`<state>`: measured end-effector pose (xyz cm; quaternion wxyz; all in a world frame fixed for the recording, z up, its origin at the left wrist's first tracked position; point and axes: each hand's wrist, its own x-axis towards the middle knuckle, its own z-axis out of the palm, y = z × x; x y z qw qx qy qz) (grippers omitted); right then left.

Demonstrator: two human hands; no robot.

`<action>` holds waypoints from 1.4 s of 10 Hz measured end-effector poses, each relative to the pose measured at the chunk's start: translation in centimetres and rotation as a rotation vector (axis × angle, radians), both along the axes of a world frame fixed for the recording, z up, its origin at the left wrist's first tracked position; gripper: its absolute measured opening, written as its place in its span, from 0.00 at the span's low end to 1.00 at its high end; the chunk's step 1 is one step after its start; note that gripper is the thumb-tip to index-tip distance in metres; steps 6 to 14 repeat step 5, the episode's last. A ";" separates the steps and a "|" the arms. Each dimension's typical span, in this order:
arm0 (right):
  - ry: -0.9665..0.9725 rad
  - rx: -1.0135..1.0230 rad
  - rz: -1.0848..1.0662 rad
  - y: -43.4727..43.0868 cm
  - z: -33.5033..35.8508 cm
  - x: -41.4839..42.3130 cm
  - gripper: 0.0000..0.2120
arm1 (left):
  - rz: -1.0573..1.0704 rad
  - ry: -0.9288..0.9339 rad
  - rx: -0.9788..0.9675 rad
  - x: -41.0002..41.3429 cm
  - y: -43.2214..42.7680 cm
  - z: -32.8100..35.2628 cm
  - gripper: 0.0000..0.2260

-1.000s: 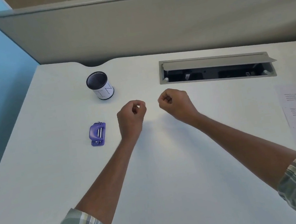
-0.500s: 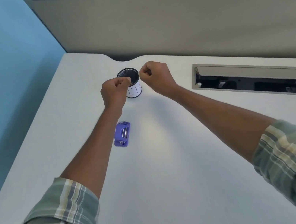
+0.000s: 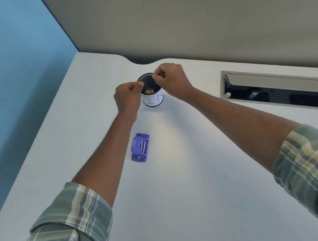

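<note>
Fingers [image 3: 140, 84] clenched, our left hand [image 3: 128, 98] and right hand [image 3: 171, 81] had reached the cup [image 3: 153, 100] at twelve o'clock; dropping seemed next.

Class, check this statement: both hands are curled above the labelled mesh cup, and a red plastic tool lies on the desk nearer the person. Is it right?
Not quite: the plastic tool is purple, not red, as the head view shows. The rest holds: the left hand and right hand are curled above the mesh cup, and the tool lies on the desk nearer the person.
</note>
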<state>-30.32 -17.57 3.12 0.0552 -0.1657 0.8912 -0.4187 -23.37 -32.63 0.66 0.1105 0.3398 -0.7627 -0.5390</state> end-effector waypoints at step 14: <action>-0.024 0.040 -0.138 6.9 1.6 1.2 0.15 | -0.114 0.038 -0.045 -0.4 5.0 3.4 0.10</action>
